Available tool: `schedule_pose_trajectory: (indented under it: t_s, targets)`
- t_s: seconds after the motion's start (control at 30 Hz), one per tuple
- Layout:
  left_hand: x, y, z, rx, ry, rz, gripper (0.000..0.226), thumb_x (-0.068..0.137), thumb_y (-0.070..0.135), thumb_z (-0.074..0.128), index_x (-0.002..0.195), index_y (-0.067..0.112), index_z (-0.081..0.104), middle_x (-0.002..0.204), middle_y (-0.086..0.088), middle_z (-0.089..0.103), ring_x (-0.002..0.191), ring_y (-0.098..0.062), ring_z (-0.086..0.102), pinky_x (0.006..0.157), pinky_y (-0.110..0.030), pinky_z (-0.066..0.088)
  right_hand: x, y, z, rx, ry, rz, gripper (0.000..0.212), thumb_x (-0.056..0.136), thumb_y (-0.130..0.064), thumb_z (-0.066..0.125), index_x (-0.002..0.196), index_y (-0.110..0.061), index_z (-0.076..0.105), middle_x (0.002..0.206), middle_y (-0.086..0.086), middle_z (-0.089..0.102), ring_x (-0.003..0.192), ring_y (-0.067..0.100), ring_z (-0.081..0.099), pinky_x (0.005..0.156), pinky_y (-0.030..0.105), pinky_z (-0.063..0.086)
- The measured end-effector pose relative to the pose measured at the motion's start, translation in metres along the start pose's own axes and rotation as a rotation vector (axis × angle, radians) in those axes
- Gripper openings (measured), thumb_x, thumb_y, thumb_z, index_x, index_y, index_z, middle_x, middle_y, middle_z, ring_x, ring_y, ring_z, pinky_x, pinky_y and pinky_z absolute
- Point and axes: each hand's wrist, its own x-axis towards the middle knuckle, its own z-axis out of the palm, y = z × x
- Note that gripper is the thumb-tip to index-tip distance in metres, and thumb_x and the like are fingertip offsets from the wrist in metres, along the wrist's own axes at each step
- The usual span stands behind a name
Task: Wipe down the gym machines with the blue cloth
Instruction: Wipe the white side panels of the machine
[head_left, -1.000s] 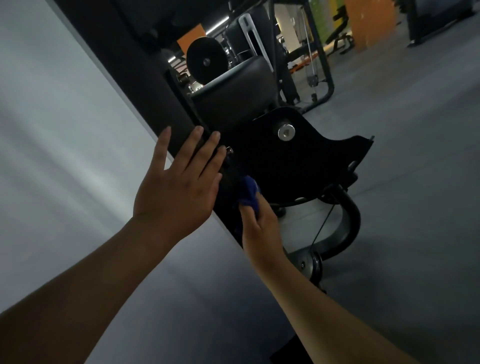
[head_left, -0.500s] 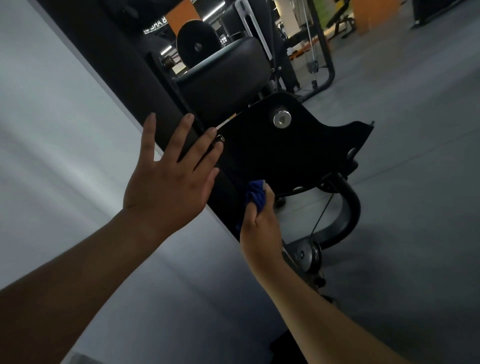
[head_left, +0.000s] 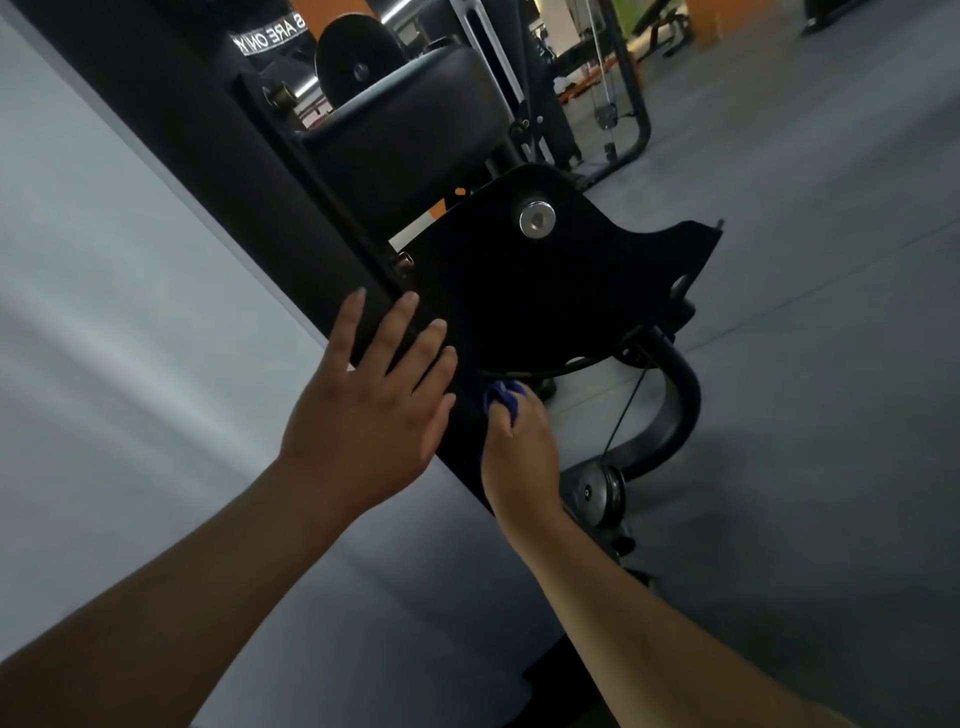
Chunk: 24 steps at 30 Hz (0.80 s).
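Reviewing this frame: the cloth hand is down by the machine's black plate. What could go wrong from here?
1. The right hand grips the blue cloth bunched up by the black plate's lower edge, near the thin cable; the cloth might snag there.
2. The left hand lies open on the upright frame beside the plate; if the plate pivots, its fingers may get pinched.

Left hand (head_left: 363, 415) flat, fingers (head_left: 395, 332) spread (right hand (head_left: 519, 457) curled)

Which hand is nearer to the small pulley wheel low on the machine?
Right. The right hand, gripping the blue cloth, is just beside the pulley wheel; the left hand is farther left.
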Motion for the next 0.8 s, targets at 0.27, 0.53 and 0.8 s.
schedule_pose_trajectory:
  t_s: [0.27, 0.53, 0.8]
  targets:
    - [-0.002, 0.003, 0.008, 0.031, 0.011, 0.003, 0.062, 0.118, 0.043, 0.015, 0.164, 0.011, 0.041, 0.171, -0.018, 0.04, 0.165, -0.048, 0.017, 0.13, -0.073, 0.002, -0.01, 0.014, 0.002, 0.016, 0.0, -0.121, 0.038, 0.114, -0.038, 0.038, 0.144, -0.039, 0.061, 0.144, -0.018, 0.057, 0.128, -0.002, 0.057, 0.102, 0.027, 0.052]
    - [0.0, 0.009, 0.011, 0.035, 0.023, -0.005, 0.061, 0.118, 0.042, 0.017, 0.163, 0.009, 0.042, 0.167, -0.02, 0.043, 0.163, -0.051, 0.018, 0.129, -0.076, 0.004, -0.008, 0.006, 0.004, -0.035, 0.018, -0.081, 0.039, 0.114, -0.036, 0.035, 0.142, -0.033, 0.061, 0.141, -0.018, 0.057, 0.122, -0.008, 0.055, 0.098, 0.013, 0.042]
    - [-0.002, 0.019, 0.013, 0.009, 0.01, -0.011, 0.06, 0.118, 0.043, 0.019, 0.162, 0.013, 0.044, 0.168, -0.017, 0.043, 0.163, -0.051, 0.018, 0.128, -0.077, 0.004, -0.029, 0.083, -0.028, -0.07, 0.048, 0.084, 0.038, 0.111, -0.043, 0.033, 0.139, -0.042, 0.059, 0.134, -0.019, 0.059, 0.118, -0.005, 0.059, 0.103, 0.035, 0.054]
